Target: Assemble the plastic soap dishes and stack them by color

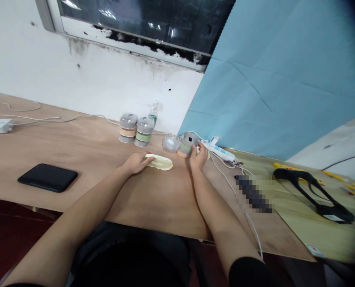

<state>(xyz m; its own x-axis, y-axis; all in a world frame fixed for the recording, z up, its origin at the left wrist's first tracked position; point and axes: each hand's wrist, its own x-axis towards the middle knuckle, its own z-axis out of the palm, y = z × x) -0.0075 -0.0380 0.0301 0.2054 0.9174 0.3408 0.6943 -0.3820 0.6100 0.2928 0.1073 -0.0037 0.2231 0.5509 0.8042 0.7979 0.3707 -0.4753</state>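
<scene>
Stretching forward from the near edge, both forearms (101, 195) are held low over the brown wooden table (159, 203) and are brought closer together toward the hands. By the left hand (137, 162), a pale, sole-shaped piece (162, 163) is gripped at its left end, with the thumb laid on top. The right hand (199, 161) is placed with bent fingers at the right side of a stacked container (186, 146); whether it is grasped cannot be told. On the table, a flat black case (48, 177) is laid to the left. Behind, a white wall (105, 75) is seen under a window (153, 24), and a blue sheet (270, 67) is hung at the right. The sole-shaped piece is situated between the hands, apart from the right one; slightly farther, a clear bowl (171, 142) and two similar containers (144, 136) are found.
</scene>
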